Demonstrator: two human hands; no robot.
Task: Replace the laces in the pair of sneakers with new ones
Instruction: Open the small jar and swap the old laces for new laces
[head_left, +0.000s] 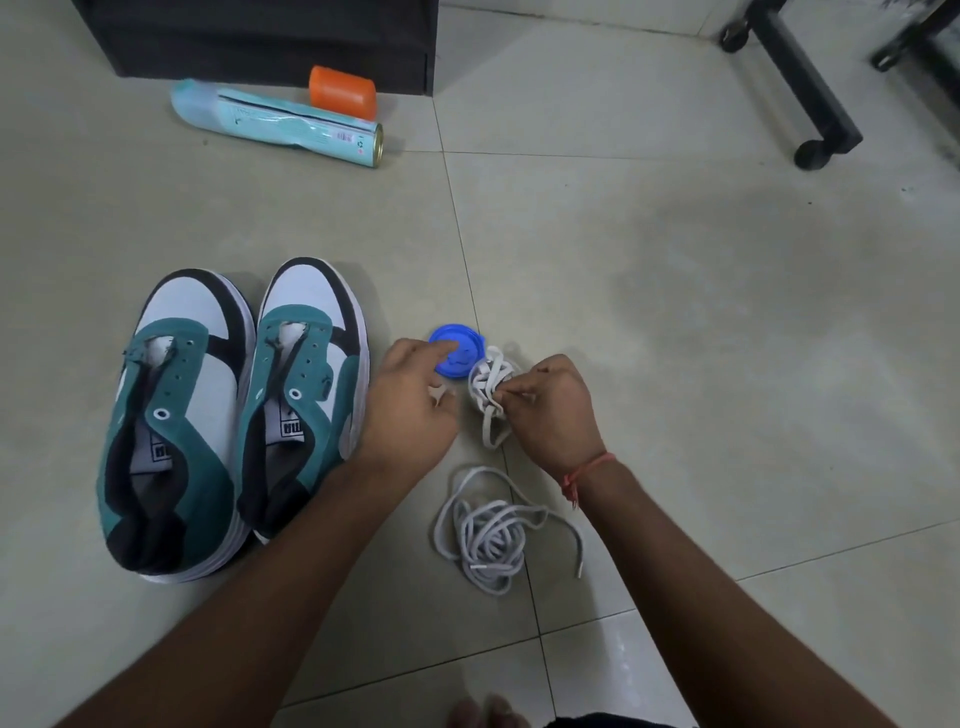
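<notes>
2 unlaced sneakers (234, 415) toes pointing away, both hands' fingers (511, 397) pinching bundled lace (488, 384)

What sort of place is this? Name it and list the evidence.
Probably a room in a home, with the person working on the floor: glossy pale floor tiles, a black wheeled furniture leg, and a teal spray can with an orange cap lying beside a dark cabinet.

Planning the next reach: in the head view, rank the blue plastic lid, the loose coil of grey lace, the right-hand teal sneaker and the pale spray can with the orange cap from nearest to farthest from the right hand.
1. Blue plastic lid, just left of the right hand.
2. Loose coil of grey lace, below it.
3. Right-hand teal sneaker, farther left.
4. Pale spray can with the orange cap, far up-left by the dark cabinet.
</notes>
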